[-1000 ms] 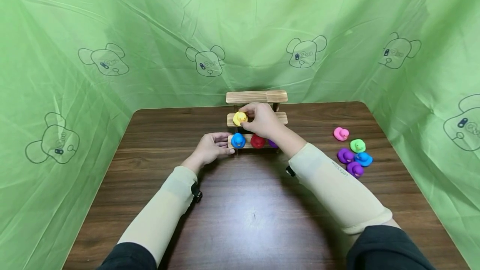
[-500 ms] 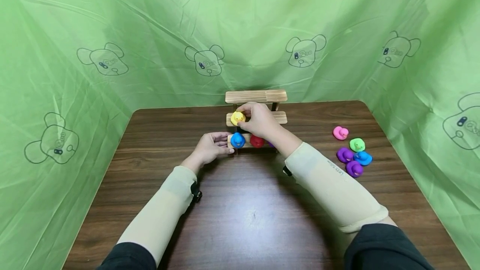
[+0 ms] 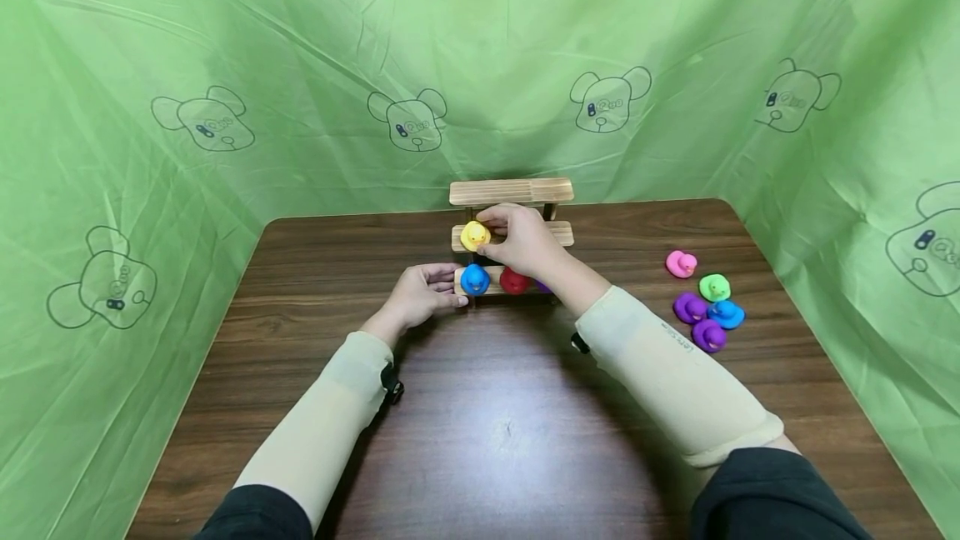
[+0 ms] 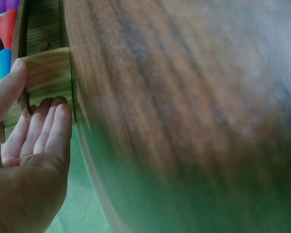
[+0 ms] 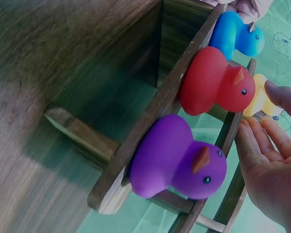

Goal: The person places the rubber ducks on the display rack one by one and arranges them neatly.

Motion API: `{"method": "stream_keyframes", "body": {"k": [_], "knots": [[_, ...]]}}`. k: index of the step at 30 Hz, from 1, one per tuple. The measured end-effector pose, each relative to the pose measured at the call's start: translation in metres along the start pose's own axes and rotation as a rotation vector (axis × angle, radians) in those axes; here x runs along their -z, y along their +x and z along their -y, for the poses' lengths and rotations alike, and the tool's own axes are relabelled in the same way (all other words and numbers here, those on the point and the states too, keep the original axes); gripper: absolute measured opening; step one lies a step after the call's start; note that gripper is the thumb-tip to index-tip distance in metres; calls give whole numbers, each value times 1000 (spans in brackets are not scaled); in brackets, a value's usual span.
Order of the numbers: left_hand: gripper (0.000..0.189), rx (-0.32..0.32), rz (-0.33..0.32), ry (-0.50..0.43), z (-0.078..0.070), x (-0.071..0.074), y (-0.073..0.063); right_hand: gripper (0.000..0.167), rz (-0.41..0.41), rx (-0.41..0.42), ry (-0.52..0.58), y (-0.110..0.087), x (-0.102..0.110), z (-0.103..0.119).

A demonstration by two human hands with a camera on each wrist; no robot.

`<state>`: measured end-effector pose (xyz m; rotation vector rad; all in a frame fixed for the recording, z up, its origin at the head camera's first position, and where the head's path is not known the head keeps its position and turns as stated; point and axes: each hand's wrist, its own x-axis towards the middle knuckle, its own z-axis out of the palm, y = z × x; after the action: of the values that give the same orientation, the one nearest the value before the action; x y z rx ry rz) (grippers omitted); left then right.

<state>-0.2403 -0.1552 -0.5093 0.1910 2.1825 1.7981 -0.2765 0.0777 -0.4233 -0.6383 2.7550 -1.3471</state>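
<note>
A three-tier wooden stand (image 3: 512, 192) stands at the back of the table. My left hand (image 3: 420, 297) holds the left end of its lowest step, with the thumb (image 4: 12, 82) at the front edge and the fingers against the side. On that step sit a blue rubber duck (image 3: 475, 280), a red one (image 3: 514, 282) and a purple one (image 5: 167, 158), partly hidden by my right wrist in the head view. My right hand (image 3: 522, 238) pinches a yellow rubber duck (image 3: 475, 236) at the left end of the middle step.
Several loose rubber ducks lie on the table's right side: a pink one (image 3: 681, 264), a green one (image 3: 715, 287), a blue one (image 3: 726, 314) and purple ones (image 3: 708, 336). A green curtain (image 3: 300, 107) hangs behind and beside the brown table (image 3: 480, 440).
The yellow duck and my right hand have shifted slightly left along the middle step. My left hand has stayed at the lowest step's end.
</note>
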Motion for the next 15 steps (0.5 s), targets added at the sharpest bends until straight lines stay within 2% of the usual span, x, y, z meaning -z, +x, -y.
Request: {"method": "stream_keyframes", "body": {"k": [15], "knots": [[64, 6, -20, 8, 1, -2, 1, 43, -123, 36, 16, -32, 29, -24]]}}
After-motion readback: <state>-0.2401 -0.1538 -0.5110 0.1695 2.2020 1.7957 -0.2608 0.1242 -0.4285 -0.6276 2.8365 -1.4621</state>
